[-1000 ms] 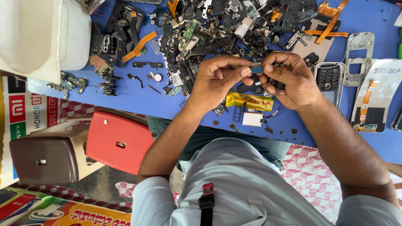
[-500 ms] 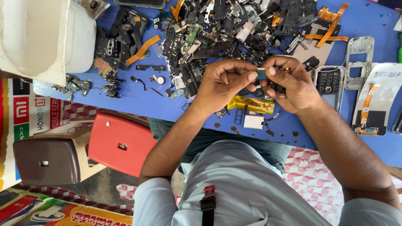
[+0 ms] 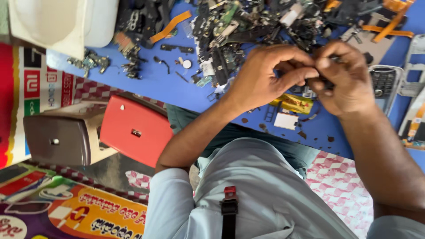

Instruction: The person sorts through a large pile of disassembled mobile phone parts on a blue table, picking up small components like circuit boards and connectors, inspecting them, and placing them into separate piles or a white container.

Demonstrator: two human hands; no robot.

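Camera has dipped closer since a second ago; both hands sit in the same spot above the yellow foil-wrapped flat part (image 3: 295, 103). Left hand (image 3: 261, 77) and right hand (image 3: 349, 82) meet fingertip to fingertip, fingers pinched narrow on a small dark phone part (image 3: 319, 81), mostly hidden, just above the yellow part. Work on it looks ongoing. Beyond: blue table (image 3: 159, 86), heap of dark phone scrap (image 3: 248, 31).

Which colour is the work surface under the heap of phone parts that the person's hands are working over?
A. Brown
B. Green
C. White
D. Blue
D: the work surface shows bright blue around the heap of phone parts and below the left hand and right hand, which meet over a small dark part.
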